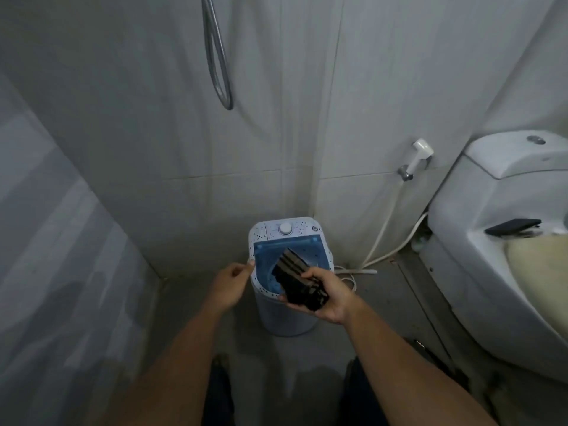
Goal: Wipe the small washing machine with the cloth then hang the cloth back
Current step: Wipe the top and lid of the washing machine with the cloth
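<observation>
A small white washing machine (pixel 270 315) with a blue translucent lid and a round white dial stands on the floor against the tiled wall. My right hand (pixel 330 298) holds a dark folded cloth (pixel 296 281) over the lid's near right part. My left hand (pixel 229 285) is at the machine's left rim, fingertips touching or pinching its edge; whether it grips the rim is unclear.
A white toilet (pixel 491 241) fills the right side, with a dark flat object (pixel 513 226) on its rim. A bidet sprayer (pixel 419 155) and its hose hang on the wall right of the machine. A shower hose loop (pixel 219 56) hangs above. My legs show below.
</observation>
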Tool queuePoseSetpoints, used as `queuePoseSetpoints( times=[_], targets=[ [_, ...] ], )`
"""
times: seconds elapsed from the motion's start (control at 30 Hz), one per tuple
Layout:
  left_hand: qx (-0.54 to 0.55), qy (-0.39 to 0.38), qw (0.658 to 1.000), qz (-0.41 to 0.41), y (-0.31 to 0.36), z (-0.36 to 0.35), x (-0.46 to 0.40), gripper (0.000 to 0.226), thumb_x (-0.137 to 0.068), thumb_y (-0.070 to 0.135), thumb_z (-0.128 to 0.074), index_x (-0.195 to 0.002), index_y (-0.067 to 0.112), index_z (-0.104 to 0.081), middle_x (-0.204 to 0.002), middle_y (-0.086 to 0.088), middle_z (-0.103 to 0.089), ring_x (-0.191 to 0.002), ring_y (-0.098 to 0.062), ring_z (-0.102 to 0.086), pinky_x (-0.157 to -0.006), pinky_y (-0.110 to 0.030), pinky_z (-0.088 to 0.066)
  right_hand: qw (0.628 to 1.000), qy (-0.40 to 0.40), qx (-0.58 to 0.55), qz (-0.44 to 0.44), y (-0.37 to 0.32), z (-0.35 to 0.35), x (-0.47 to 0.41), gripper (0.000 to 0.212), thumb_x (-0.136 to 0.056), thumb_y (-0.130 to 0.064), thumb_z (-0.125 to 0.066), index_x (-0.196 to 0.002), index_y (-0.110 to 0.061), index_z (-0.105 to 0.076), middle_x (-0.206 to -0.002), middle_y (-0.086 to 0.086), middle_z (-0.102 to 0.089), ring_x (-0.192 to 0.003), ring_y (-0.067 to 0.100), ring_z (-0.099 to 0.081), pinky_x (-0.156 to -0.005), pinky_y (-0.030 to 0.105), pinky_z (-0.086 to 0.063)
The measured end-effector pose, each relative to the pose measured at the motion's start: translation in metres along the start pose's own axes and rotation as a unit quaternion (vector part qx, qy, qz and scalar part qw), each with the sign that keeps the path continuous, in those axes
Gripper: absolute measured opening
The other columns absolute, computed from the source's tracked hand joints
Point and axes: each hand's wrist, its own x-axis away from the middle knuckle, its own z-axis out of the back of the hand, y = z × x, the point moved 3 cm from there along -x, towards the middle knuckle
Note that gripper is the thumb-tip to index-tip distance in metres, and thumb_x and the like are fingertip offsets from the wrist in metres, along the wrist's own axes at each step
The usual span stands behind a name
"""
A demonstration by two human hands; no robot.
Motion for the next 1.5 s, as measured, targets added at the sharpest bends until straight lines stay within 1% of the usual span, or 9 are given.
queuePoseSetpoints(
  times=[0.23, 0.37, 0.5, 0.6, 0.7, 0.87, 1.1, 1.33, 1.5],
  targets=[
    [0.045, 0.005, 0.994, 0.104, -0.075, -0.028, -0.087, 0.021, -0.097, 0.038, -0.056, -0.082, 0.023, -0.059, -0.079, 0.012, -0.054, -0.085, -0.015, -0.056, -0.065, -0.026, -0.037, 0.981, 0.15, 0.112, 0.047, -0.024, 0.011, -0.116, 0.038, -0.086, 0.008, -0.05, -0.115, -0.011, -0.064, -0.11, 0.028, -0.066, -0.081, 0.037, -0.066, -0.053, 0.035, -0.057],
    [0.075, 0.021, 0.987, 0.143, -0.108, -0.043, -0.133, 0.025, -0.096, 0.028, -0.06, -0.11, 0.008, -0.065, -0.091, 0.005, -0.065, -0.09, -0.016, -0.056, -0.06, -0.017, -0.035, 0.908, 0.191, 0.319, 0.195, -0.078, -0.02, -0.185, 0.034, -0.085, -0.001, -0.066, -0.114, -0.018, -0.073, -0.1, 0.008, -0.077, -0.089, 0.025, -0.072, -0.077, 0.034, -0.06],
    [0.076, 0.023, 0.985, 0.154, -0.128, -0.052, -0.169, 0.036, -0.098, 0.018, -0.056, -0.131, 0.004, -0.059, -0.122, -0.001, -0.061, -0.114, -0.022, -0.058, -0.086, -0.022, -0.039, 0.738, 0.226, 0.553, 0.314, -0.131, -0.046, -0.255, 0.046, -0.089, -0.035, -0.073, -0.133, -0.026, -0.064, -0.115, 0.009, -0.067, -0.1, 0.022, -0.066, -0.094, 0.031, -0.053],
    [0.081, 0.012, 0.981, 0.175, -0.146, -0.059, -0.182, 0.039, -0.1, 0.024, -0.053, -0.137, 0.011, -0.057, -0.136, -0.009, -0.062, -0.126, -0.027, -0.058, -0.107, -0.036, -0.042, 0.578, 0.235, 0.73, 0.279, -0.131, -0.048, -0.296, 0.055, -0.095, -0.051, -0.06, -0.143, -0.029, -0.051, -0.126, 0.014, -0.045, -0.108, 0.034, -0.054, -0.093, 0.043, -0.053],
    [0.159, 0.007, 0.967, 0.2, -0.155, -0.072, -0.186, 0.029, -0.1, 0.025, -0.052, -0.126, 0.017, -0.063, -0.117, -0.007, -0.071, -0.103, -0.02, -0.068, -0.094, -0.043, -0.055, 0.447, 0.21, 0.834, 0.246, -0.099, -0.04, -0.307, 0.052, -0.1, -0.05, -0.05, -0.145, -0.024, -0.046, -0.135, 0.016, -0.041, -0.115, 0.038, -0.048, -0.085, 0.051, -0.056],
    [0.193, 0.024, 0.966, 0.172, -0.157, -0.081, -0.2, 0.023, -0.098, 0.021, -0.056, -0.09, 0.029, -0.076, -0.09, -0.004, -0.078, -0.091, -0.027, -0.074, -0.092, -0.049, -0.057, 0.326, 0.157, 0.863, 0.351, -0.063, -0.018, -0.292, 0.046, -0.093, -0.038, -0.064, -0.135, -0.02, -0.059, -0.119, 0.021, -0.055, -0.093, 0.041, -0.056, -0.071, 0.055, -0.057],
    [0.16, 0.042, 0.979, 0.119, -0.14, -0.079, -0.196, 0.022, -0.099, 0.02, -0.054, -0.098, 0.022, -0.076, -0.086, 0.005, -0.076, -0.085, -0.016, -0.072, -0.084, -0.037, -0.057, 0.403, 0.249, 0.838, 0.272, -0.107, -0.031, -0.3, 0.043, -0.104, -0.033, -0.047, -0.145, -0.024, -0.047, -0.131, 0.017, -0.043, -0.111, 0.038, -0.049, -0.083, 0.052, -0.052],
    [0.148, 0.032, 0.983, 0.102, -0.148, -0.084, -0.2, 0.019, -0.1, 0.022, -0.052, -0.096, 0.03, -0.068, -0.086, 0.009, -0.074, -0.084, -0.012, -0.071, -0.078, -0.032, -0.055, 0.332, 0.176, 0.871, 0.317, -0.057, -0.019, -0.272, 0.054, -0.087, -0.018, -0.067, -0.14, -0.023, -0.053, -0.119, 0.018, -0.052, -0.099, 0.038, -0.056, -0.076, 0.052, -0.057],
    [0.134, 0.034, 0.986, 0.094, -0.147, -0.084, -0.201, 0.023, -0.1, 0.02, -0.051, -0.091, 0.035, -0.067, -0.085, 0.013, -0.071, -0.086, -0.014, -0.071, -0.083, -0.037, -0.056, 0.38, 0.256, 0.852, 0.252, -0.108, -0.034, -0.302, 0.046, -0.095, -0.019, -0.056, -0.141, -0.022, -0.049, -0.131, 0.017, -0.043, -0.112, 0.038, -0.05, -0.085, 0.052, -0.051]
  ],
)
